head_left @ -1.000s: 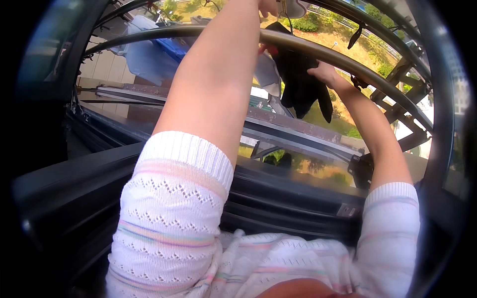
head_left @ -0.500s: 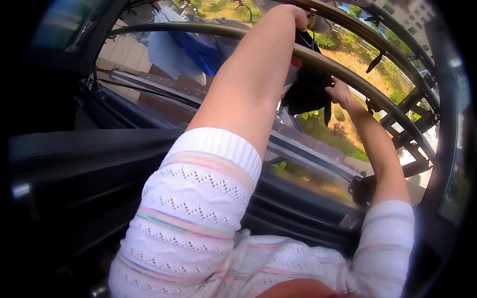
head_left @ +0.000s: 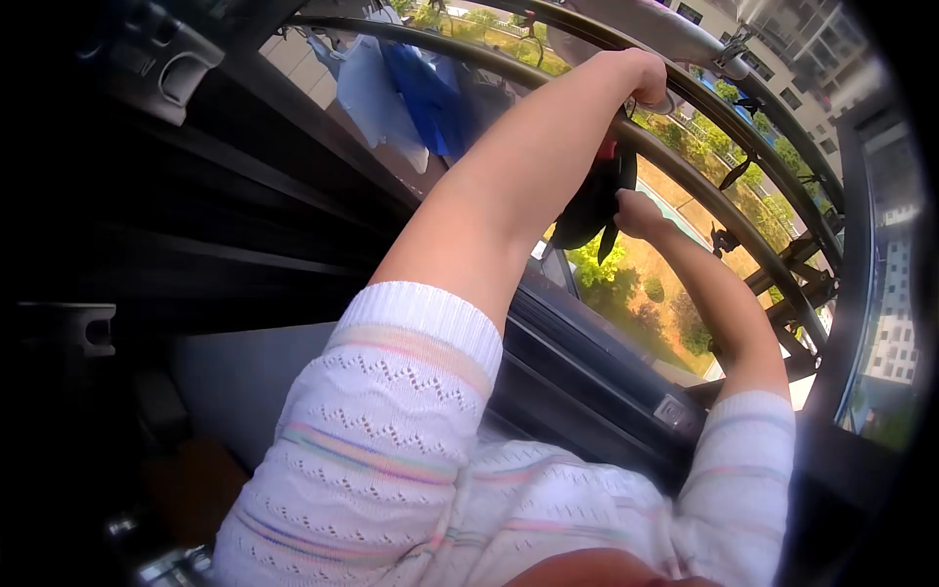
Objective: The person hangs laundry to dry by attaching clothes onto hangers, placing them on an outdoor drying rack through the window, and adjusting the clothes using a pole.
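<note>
My left hand [head_left: 646, 76] reaches out between the curved metal rails, its fingers curled by the upper rail [head_left: 690, 93]. What those fingers hold is hidden from this angle. Below it hangs a black cloth item [head_left: 590, 207] with a small red patch near its top and a loose strap end. My left forearm covers part of this cloth. My right hand [head_left: 641, 212], closed, grips the cloth's right edge under the lower rail [head_left: 675, 161].
Blue cloths [head_left: 421, 93] hang on the left beyond the lower rail. Dark ties [head_left: 736, 173] dangle from the rails. A dark window frame [head_left: 587, 342] runs beneath my arms. Trees and ground lie far below, with a building [head_left: 895, 333] at right.
My view has tilted and shifted, bringing more of the dark frame on the left into sight. In the picture, my left hand sits further right and lower, and my right hand is closer beneath it.
</note>
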The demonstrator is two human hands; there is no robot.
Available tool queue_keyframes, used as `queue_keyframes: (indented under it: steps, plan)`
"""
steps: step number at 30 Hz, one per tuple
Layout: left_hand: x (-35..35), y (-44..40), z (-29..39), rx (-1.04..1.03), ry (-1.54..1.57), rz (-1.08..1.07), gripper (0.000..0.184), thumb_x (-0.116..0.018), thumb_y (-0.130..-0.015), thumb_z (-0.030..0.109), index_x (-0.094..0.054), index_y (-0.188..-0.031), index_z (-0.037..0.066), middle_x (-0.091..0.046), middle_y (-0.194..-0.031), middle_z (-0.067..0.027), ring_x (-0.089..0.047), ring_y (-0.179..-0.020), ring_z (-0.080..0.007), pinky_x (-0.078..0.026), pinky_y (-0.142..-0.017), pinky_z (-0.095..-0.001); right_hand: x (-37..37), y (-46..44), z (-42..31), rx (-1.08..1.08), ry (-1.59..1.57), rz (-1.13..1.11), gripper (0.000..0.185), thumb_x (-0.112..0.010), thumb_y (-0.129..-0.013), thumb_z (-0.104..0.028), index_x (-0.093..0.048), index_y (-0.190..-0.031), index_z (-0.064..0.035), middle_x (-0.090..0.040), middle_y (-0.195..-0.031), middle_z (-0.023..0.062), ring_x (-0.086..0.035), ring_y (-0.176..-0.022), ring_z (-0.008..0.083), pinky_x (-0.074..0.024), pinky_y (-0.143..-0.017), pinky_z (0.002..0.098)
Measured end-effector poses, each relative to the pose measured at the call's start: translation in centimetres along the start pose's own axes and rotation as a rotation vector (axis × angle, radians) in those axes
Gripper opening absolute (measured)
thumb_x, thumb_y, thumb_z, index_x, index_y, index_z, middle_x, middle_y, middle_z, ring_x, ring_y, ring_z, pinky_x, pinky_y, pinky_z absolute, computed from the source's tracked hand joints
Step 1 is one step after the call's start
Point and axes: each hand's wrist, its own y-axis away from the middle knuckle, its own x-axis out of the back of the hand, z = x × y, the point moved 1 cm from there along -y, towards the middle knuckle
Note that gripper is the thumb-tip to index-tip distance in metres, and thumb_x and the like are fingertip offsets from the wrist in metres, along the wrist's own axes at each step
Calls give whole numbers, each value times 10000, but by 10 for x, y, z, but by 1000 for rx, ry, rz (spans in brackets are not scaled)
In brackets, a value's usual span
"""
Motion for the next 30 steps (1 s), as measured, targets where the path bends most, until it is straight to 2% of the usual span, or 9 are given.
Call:
queue_keyframes:
  steps: [1, 5, 10, 13, 16, 18, 19, 21, 30]
  plan:
    - [-5, -10, 1, -109, -119, 54, 114, -546, -729, 111, -630, -798, 76, -625, -841, -38, -602, -770, -205, -483, -586, -345, -1, -1, -8, 69, 63, 24, 263, -545, -708, -87, -581, -951, 10, -602, -922, 221, -566, -921, 366, -456, -794, 410]
    - [20, 15, 47, -197, -114, 129, 186, -537, -718, 155, -663, -840, 94, -630, -895, -62, -595, -845, -225, -481, -706, -338, 13, -4, -46, 498, 36, -149, 324, -589, -712, -141, -585, -1009, -13, -608, -900, 213, -592, -864, 345, -473, -773, 366]
    - [87, 123, 114, 32, 342, 283, 365, -547, -685, 145, -635, -1039, 154, -618, -1015, -94, -576, -953, -269, -456, -821, -377, 104, 76, -121, 361, -52, -290, 265, -572, -757, -124, -586, -998, -17, -629, -841, 138, -615, -782, 256, -478, -747, 333]
    - [100, 173, 138, 28, 287, 551, 309, -564, -695, 123, -644, -993, 143, -599, -958, -109, -574, -936, -273, -461, -806, -399, 122, 83, -91, 947, -306, 322, 238, -585, -790, -121, -578, -1002, -15, -621, -800, 60, -599, -719, 160, -485, -669, 262]
    - [93, 228, 151, -52, 231, 730, 218, -562, -733, 100, -638, -937, 90, -581, -940, -106, -573, -906, -264, -469, -776, -387, 136, 95, -102, 562, -480, 500, 217, -576, -803, -124, -587, -991, -16, -621, -770, 47, -598, -704, 147, -484, -652, 247]
    - [70, 266, 156, -164, 369, 854, 181, -575, -740, 62, -629, -912, 67, -580, -932, -99, -578, -871, -253, -474, -747, -369, 158, 52, -90, 379, -620, 138, 168, -562, -846, -176, -608, -926, -35, -604, -766, 32, -563, -662, 81, -470, -599, 231]
    - [60, 288, 157, -229, 527, 889, 172, -587, -736, 37, -625, -903, 61, -578, -927, -95, -581, -847, -248, -478, -730, -356, 159, 54, -88, 353, -725, 160, 175, -531, -856, -172, -605, -901, -20, -574, -636, 21, -528, -512, 63, -427, -457, 195]
    - [48, 336, 154, -219, 820, 724, 183, -616, -712, -3, -629, -885, 52, -577, -956, -100, -589, -826, -238, -479, -712, -317, 162, 62, -93, 345, -637, 123, 186, -515, -854, -162, -613, -870, -5, -604, -679, 40, -562, -513, 90, -428, -427, 215]
    - [18, 466, 107, -145, 1259, 446, 190, -641, -747, 41, -629, -933, 2, -612, -988, -112, -596, -886, -201, -460, -773, -277, 83, 50, -134, 366, -249, -211, 231, -502, -798, -136, -602, -935, 21, -613, -711, 85, -635, -611, 145, -502, -500, 253]
